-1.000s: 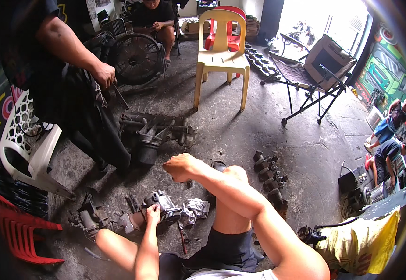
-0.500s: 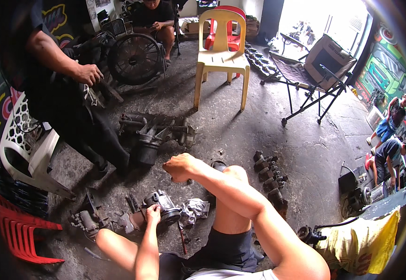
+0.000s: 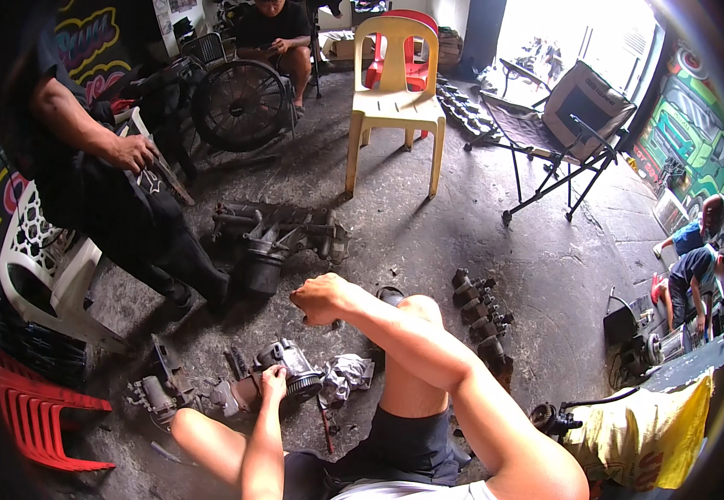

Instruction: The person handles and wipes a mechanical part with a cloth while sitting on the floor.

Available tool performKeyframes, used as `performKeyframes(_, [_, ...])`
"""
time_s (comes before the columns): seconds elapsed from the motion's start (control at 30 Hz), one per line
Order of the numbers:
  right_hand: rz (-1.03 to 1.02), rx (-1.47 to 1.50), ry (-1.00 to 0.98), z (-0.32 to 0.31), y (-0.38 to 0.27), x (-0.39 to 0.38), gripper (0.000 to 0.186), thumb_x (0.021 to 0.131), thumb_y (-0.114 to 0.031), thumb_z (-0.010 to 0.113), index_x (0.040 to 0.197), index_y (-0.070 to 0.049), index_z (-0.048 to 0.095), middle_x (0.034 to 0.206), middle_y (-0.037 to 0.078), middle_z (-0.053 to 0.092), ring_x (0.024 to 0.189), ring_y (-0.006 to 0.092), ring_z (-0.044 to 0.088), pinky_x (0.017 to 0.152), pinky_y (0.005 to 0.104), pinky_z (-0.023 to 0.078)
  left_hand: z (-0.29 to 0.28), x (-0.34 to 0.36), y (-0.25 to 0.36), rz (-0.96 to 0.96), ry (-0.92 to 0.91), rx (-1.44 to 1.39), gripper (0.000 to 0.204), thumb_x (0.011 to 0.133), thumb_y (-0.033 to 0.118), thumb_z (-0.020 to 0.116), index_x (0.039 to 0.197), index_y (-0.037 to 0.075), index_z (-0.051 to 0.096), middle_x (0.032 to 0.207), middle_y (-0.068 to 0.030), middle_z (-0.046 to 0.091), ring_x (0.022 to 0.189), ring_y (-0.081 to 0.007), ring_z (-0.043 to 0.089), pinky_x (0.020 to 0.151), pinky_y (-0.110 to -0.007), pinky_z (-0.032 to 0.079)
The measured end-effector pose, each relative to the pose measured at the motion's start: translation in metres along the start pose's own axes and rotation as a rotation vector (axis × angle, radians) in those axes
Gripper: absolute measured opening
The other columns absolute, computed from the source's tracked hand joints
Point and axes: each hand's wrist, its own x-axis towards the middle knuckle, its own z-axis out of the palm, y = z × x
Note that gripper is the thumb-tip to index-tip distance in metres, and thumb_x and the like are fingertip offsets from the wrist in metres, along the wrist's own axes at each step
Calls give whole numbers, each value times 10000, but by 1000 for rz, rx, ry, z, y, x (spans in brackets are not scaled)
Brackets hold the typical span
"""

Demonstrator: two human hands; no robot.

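Observation:
My left hand [image 3: 274, 385] has its fingers pinched at the side of a grey metal housing with a toothed gear [image 3: 297, 367], which lies on the floor in front of me. A brown cylindrical part [image 3: 245, 392] lies just left of these fingers. Crumpled grey-white cloth [image 3: 347, 375] is by the gear's right side. My right hand [image 3: 320, 300] is raised ahead of my knee with its fingers curled closed; whether anything is inside is hidden. Beyond it sits a greasy metal assembly with a dark drum [image 3: 260, 262].
Greasy engine parts [image 3: 480, 312] lie in a row right of my leg. A yellow chair [image 3: 395, 104] and a folding chair [image 3: 579, 117] stand farther off. At left are a standing person [image 3: 120, 175], a white chair [image 3: 54, 267] and red stacked chairs [image 3: 54, 425]. A yellow-white sack [image 3: 637, 433] lies right.
The standing person on the left has shifted a little to the left, with the hand and held object lower. At far right a person has bent down. My hands stay put.

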Motion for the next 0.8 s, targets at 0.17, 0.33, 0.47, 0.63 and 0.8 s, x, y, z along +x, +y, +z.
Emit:
performKeyframes(0.17, [1, 5, -6, -2, -2, 1, 197, 678, -189, 650, 816, -57, 702, 818, 121, 691, 815, 276, 675, 640, 383, 542, -1, 1, -5, 0, 11, 10, 150, 846, 143, 590, 906, 45, 685, 865, -115, 684, 825, -205, 644, 764, -318, 483])
performKeyframes(0.33, [-6, 12, 11, 1, -1, 2, 188, 686, -202, 659, 801, -60, 703, 784, 115, 690, 788, 269, 678, 629, 376, 541, 1, 3, -9, 8, 15, 18, 145, 847, 136, 591, 903, 40, 683, 856, -106, 685, 815, -198, 642, 755, -316, 482])
performKeyframes(0.47, [-3, 21, -10, 4, 2, 3, 188, 699, -227, 672, 774, -57, 702, 734, 97, 688, 750, 248, 682, 617, 368, 540, 3, 3, -8, -21, 11, 3, 142, 845, 134, 596, 904, 38, 683, 854, -100, 685, 811, -188, 638, 756, -310, 482])
performKeyframes(0.63, [-4, 29, -18, 3, 1, 4, 192, 698, -232, 680, 763, -53, 701, 716, 84, 687, 743, 236, 682, 615, 364, 540, 2, 3, -7, -8, 15, 4, 141, 845, 132, 597, 904, 37, 682, 862, -101, 686, 818, -188, 638, 765, -309, 481])
performKeyframes(0.8, [-10, 18, 1, -1, 0, 0, 216, 674, -234, 699, 801, -58, 701, 779, 100, 691, 781, 252, 679, 639, 368, 541, 1, 2, -5, -37, 2, -12, 143, 843, 126, 597, 909, 31, 681, 875, -102, 687, 831, -194, 639, 775, -315, 479])
